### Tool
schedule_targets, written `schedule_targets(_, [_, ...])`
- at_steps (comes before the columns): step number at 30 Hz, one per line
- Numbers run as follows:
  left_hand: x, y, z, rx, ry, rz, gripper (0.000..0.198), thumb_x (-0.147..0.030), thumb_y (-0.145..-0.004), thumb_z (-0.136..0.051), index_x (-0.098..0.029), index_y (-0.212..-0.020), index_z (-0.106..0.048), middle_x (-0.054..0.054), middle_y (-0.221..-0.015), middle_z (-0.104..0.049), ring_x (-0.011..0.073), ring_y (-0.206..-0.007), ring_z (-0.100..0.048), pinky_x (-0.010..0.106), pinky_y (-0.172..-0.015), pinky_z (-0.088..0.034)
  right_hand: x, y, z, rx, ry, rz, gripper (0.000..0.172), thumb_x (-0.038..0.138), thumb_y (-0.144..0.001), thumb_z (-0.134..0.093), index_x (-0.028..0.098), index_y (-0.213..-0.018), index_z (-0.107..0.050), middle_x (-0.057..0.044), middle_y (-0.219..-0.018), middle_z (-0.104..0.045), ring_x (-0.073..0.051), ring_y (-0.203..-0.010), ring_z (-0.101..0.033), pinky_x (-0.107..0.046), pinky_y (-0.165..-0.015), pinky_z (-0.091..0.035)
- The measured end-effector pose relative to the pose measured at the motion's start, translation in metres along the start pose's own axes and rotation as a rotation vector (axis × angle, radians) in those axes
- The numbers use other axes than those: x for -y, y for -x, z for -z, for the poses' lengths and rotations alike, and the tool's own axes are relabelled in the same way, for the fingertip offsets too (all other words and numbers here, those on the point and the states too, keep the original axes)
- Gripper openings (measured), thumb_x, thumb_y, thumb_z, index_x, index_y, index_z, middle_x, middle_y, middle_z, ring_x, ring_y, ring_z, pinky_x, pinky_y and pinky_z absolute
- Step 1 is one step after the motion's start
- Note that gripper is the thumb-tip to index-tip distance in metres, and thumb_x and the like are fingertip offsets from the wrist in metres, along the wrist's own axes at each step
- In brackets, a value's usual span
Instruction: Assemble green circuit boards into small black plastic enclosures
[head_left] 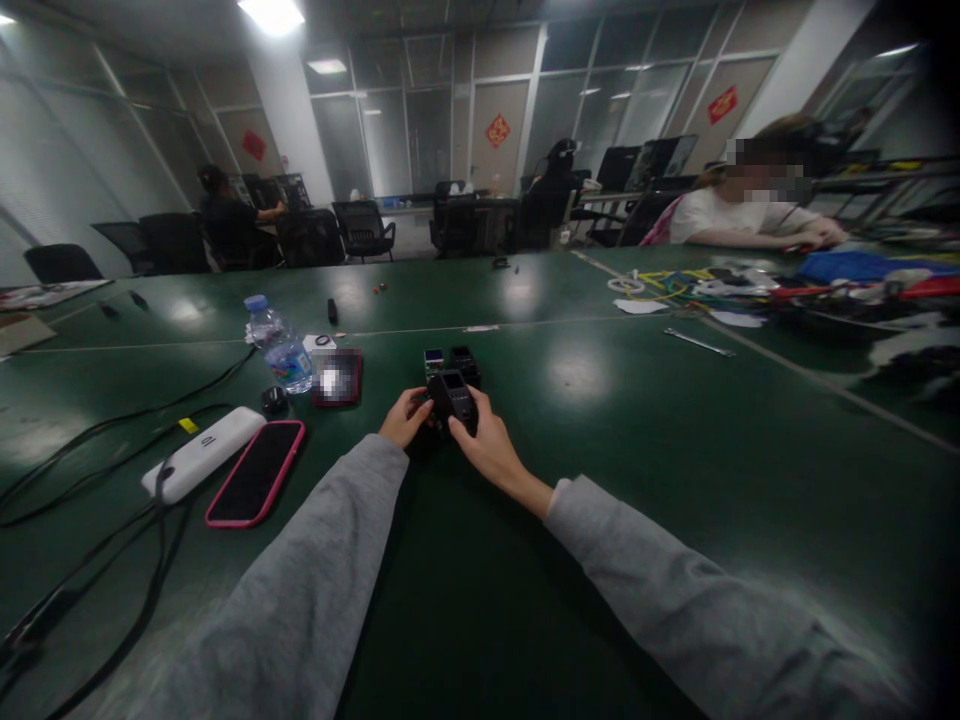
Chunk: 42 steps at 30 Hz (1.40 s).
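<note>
Your two forearms, in grey sleeves (652, 560), slope inward over the tabletop (637, 430) and converge to the right of the bottle (277, 350). If your left elbow swung outward, it could shove the phone (256, 473), which lies nearer you than the bottle, or the power bank (202, 458) beside it. Your left hand (405, 420) curls around one side of the black box (454, 402); your right hand (491, 440) grips the other side, thumb toward you. You hold the box between them, right of the bottle and slightly nearer you; its underside is hidden, so whether it touches the tabletop you cannot tell. It might slip if either grip slackened, since your fingers seem to hold only its edges. A forward push could knock the second box (465, 358) just beyond. Farther off, well right of the bottle, are a wrench (699, 343) and tangled cables (667, 283).
</note>
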<state>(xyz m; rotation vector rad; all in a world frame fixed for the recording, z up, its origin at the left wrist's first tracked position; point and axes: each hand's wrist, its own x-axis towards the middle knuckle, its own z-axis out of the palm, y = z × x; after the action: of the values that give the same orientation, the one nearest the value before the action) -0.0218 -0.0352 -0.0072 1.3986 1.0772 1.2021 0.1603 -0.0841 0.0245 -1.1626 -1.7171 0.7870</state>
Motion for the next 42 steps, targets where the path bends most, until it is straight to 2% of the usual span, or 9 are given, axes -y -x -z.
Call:
schedule_targets(6, [0.003, 0.000, 0.001, 0.016, -0.030, -0.018, 0.054, -0.046, -0.073, -0.068, -0.015, -0.115, -0.049, 0.001, -0.078, -0.063, 0.0128, -0.063, -0.060, 0.033, -0.070, -0.048, 0.000, 0.000, 0.000, -0.048, 0.042, -0.002, 0.059, 0.035, -0.084, -0.054, 0.020, -0.136, -0.033, -0.010, -0.103, -0.062, -0.025, -0.085, -0.061, -0.041, -0.079, -0.048])
schedule_targets(15, [0.004, -0.001, 0.002, 0.047, -0.052, -0.025, 0.052, -0.040, -0.074, -0.069, -0.015, -0.115, -0.047, 0.000, -0.077, -0.062, 0.0136, -0.065, -0.060, 0.033, -0.071, -0.047, -0.001, 0.000, 0.002, -0.100, 0.099, 0.032, 0.065, 0.039, -0.083, -0.055, 0.020, -0.142, -0.032, -0.013, -0.118, -0.057, -0.030, -0.101, -0.058, -0.048, -0.090, -0.044])
schedule_targets(19, [0.001, 0.000, 0.001, 0.043, -0.067, -0.012, 0.051, -0.041, -0.073, -0.069, -0.016, -0.113, -0.049, 0.000, -0.076, -0.062, 0.0134, -0.065, -0.061, 0.032, -0.070, -0.047, 0.002, 0.001, 0.004, -0.131, 0.129, 0.035, 0.068, 0.040, -0.084, -0.054, 0.022, -0.144, -0.029, -0.012, -0.120, -0.056, -0.032, -0.101, -0.058, -0.049, -0.091, -0.043])
schedule_targets(24, [0.000, 0.001, 0.001, 0.045, -0.090, -0.037, 0.050, -0.041, -0.074, -0.068, -0.016, -0.113, -0.049, 0.000, -0.078, -0.065, 0.0126, -0.064, -0.061, 0.032, -0.071, -0.048, 0.011, -0.003, 0.015, -0.193, 0.144, 0.116, 0.069, 0.039, -0.084, -0.053, 0.025, -0.145, -0.025, -0.009, -0.131, -0.049, -0.031, -0.107, -0.055, -0.045, -0.095, -0.041])
schedule_targets(28, [-0.003, 0.003, -0.001, 0.058, -0.069, -0.032, 0.048, -0.039, -0.076, -0.067, -0.015, -0.113, -0.049, 0.002, -0.078, -0.066, 0.0120, -0.063, -0.060, 0.032, -0.069, -0.048, 0.010, -0.015, 0.028, -0.275, 0.158, 0.132, 0.068, 0.041, -0.085, -0.052, 0.024, -0.145, -0.024, -0.011, -0.131, -0.049, -0.029, -0.101, -0.057, -0.043, -0.092, -0.042])
schedule_targets(32, [-0.006, 0.004, -0.001, 0.064, -0.075, -0.012, 0.046, -0.035, -0.078, -0.064, -0.014, -0.115, -0.048, 0.003, -0.079, -0.065, 0.0122, -0.064, -0.061, 0.033, -0.070, -0.048, -0.005, -0.031, 0.042, -0.381, 0.173, 0.113, 0.063, 0.043, -0.087, -0.049, 0.020, -0.142, -0.029, -0.013, -0.128, -0.050, -0.028, -0.102, -0.056, -0.042, -0.092, -0.043])
schedule_targets(38, [-0.008, 0.005, 0.001, 0.072, -0.105, 0.004, 0.042, -0.032, -0.080, -0.062, -0.014, -0.115, -0.047, 0.003, -0.081, -0.065, 0.0125, -0.066, -0.061, 0.035, -0.073, -0.048, -0.043, -0.056, 0.073, -0.532, 0.312, 0.084, 0.060, 0.042, -0.086, -0.051, 0.019, -0.139, -0.033, -0.013, -0.122, -0.053, -0.027, -0.101, -0.056, -0.044, -0.091, -0.043])
schedule_targets(42, [-0.006, 0.004, 0.002, 0.087, -0.103, 0.012, 0.043, -0.032, -0.081, -0.062, -0.014, -0.117, -0.047, 0.004, -0.082, -0.065, 0.0130, -0.068, -0.062, 0.036, -0.074, -0.048, -0.071, -0.067, 0.093, -0.548, 0.448, 0.093, 0.051, 0.039, -0.088, -0.049, 0.020, -0.134, -0.040, -0.012, -0.121, -0.053, -0.027, -0.103, -0.055, -0.043, -0.091, -0.042])
